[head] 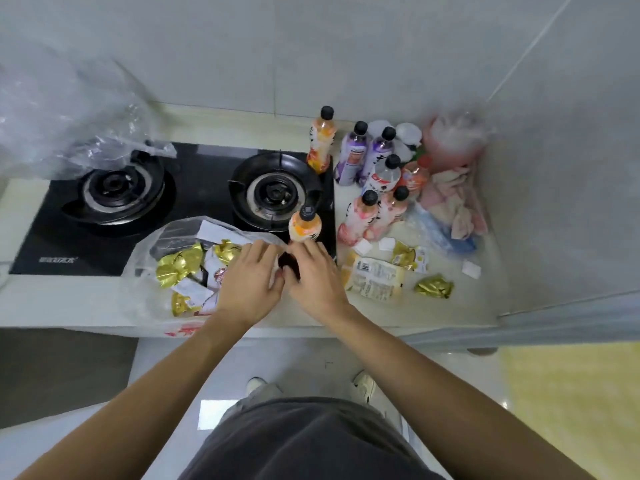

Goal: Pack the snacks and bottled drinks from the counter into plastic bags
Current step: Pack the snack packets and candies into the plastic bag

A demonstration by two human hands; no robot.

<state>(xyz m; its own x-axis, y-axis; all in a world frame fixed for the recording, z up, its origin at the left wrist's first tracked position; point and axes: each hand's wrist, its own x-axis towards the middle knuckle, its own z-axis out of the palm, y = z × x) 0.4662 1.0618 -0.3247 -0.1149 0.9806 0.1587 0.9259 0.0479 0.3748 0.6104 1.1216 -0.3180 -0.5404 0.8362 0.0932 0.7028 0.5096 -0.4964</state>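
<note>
Clear plastic bag (166, 244) lies half-filled at the counter's front; my left hand (247, 284) and right hand (313, 277) pinch its mouth. Best spread it wide before adding the orange bottle (305, 226) standing just behind.

I am standing in a home kitchen. A black two-burner gas stove (173, 206) is set into the pale table (450, 306), with grey tiled walls (311, 64) behind and right of the stove and a tiled floor (173, 375) below it.

Bottles (375, 174) right of stove (173, 206)
</note>
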